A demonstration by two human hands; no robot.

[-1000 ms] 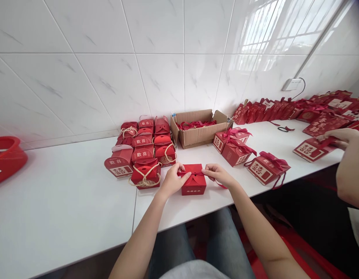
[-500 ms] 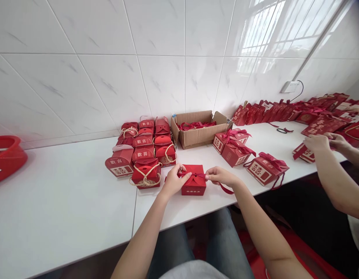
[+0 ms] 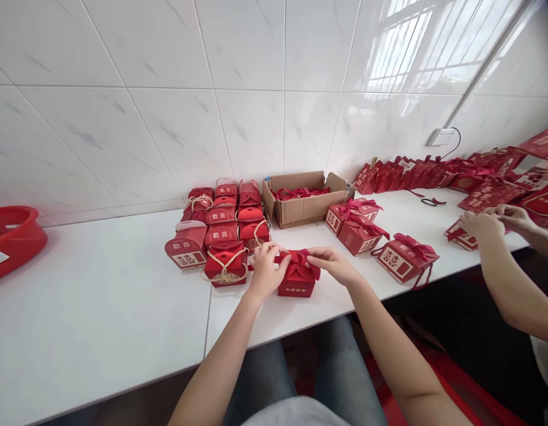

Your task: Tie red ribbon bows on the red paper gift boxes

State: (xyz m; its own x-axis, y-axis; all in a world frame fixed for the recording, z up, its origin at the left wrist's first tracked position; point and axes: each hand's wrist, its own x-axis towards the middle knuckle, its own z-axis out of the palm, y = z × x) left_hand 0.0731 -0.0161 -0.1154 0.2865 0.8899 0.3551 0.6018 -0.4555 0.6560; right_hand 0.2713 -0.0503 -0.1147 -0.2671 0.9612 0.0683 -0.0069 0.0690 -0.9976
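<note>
A red gift box (image 3: 295,289) stands on the table in front of me, light lettering on its near side. Across its top runs a dark red ribbon (image 3: 299,258), looped at the middle of the lid. My left hand (image 3: 267,267) pinches the ribbon at the box's left side, fingers closed. On the right, my right hand (image 3: 331,264) grips a ribbon loop between thumb and fingertips. Just left of my left hand sits a red box with a cord handle (image 3: 224,264).
Red boxes (image 3: 223,216) stand grouped at left, beside a cardboard box (image 3: 307,207) of ribbons. Ribbon-tied boxes (image 3: 407,258) are to the right. A co-worker's hands (image 3: 482,228) handle another box. A red plastic basin (image 3: 16,239) is far left; scissors (image 3: 428,202) lie near the wall.
The ribbon, flat across the lid before, now stands up in a loop at the middle. My right hand has moved left, closer to the box's centre, and my left hand slightly up.
</note>
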